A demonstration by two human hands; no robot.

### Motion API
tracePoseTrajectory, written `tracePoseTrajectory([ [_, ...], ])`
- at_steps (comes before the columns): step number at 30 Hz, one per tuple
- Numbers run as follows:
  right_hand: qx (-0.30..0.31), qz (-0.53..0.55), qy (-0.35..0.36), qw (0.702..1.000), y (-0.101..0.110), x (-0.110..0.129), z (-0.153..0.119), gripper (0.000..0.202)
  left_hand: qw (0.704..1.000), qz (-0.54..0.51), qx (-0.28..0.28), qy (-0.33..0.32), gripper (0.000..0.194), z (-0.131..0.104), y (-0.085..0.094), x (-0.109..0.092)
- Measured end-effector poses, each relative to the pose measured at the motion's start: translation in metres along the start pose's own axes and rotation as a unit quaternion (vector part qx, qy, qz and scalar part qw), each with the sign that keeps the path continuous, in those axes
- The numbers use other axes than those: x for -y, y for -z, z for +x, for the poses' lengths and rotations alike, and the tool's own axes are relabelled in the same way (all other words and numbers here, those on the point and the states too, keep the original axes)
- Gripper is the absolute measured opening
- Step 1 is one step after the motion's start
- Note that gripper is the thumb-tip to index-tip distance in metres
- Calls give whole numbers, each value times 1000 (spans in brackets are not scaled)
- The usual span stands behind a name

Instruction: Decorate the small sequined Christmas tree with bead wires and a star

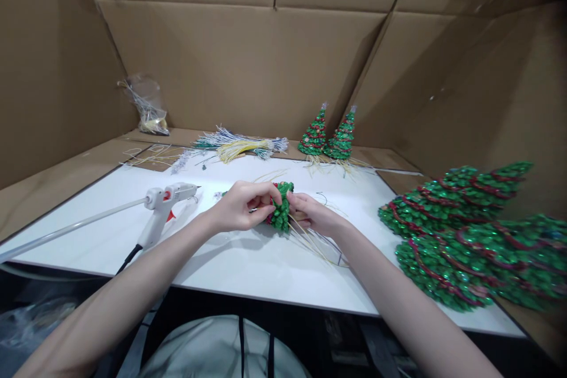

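Note:
A small green artificial Christmas tree (282, 212) with red garland lies sideways above the white board, its tip to the left. My right hand (312, 212) grips its base, where several pale wires (312, 242) trail out toward the lower right. Against the tree's near side, the fingers of my left hand (248, 204) are curled in a pinch. What sits between those fingertips is too small to make out. The left hand hides much of the tree's upper part. A white hot glue gun (160, 212) stands left of my hands, a long glue stick in its back.
Two small finished-looking trees (314, 133) stand at the back. Several larger trees (456, 201) lie along the right side. Bundles of white and yellow wires (241, 144) lie at the back of the white board (212, 271). A plastic bag (148, 103) sits back left; cardboard walls (239, 59) enclose the workspace.

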State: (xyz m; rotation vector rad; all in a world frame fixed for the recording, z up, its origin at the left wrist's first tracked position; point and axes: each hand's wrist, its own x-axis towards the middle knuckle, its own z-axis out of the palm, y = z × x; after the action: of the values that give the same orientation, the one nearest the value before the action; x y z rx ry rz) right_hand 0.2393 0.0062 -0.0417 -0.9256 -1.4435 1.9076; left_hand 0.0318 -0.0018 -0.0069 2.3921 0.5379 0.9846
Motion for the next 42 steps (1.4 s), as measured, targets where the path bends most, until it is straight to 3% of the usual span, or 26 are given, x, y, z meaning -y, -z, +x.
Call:
tracePoseTrajectory([
  [6,-1,-6,5,1000,-1,1,0,56,999,38,13,-10,5,0,-1,3],
  [11,0,2,8,1000,0,1,0,55,994,105,21,-28,16,-4,10,1],
  [24,3,4,17,1000,0,0,1,54,955,255,-69,-132,9,-36,24,-2],
  [33,3,-7,21,1000,-1,1,0,55,931,310,-96,-166,10,-33,16,-3],
  [42,-2,-28,36,999,-4,0,0,56,936,308,-86,-149,15,-23,2,-4],
])
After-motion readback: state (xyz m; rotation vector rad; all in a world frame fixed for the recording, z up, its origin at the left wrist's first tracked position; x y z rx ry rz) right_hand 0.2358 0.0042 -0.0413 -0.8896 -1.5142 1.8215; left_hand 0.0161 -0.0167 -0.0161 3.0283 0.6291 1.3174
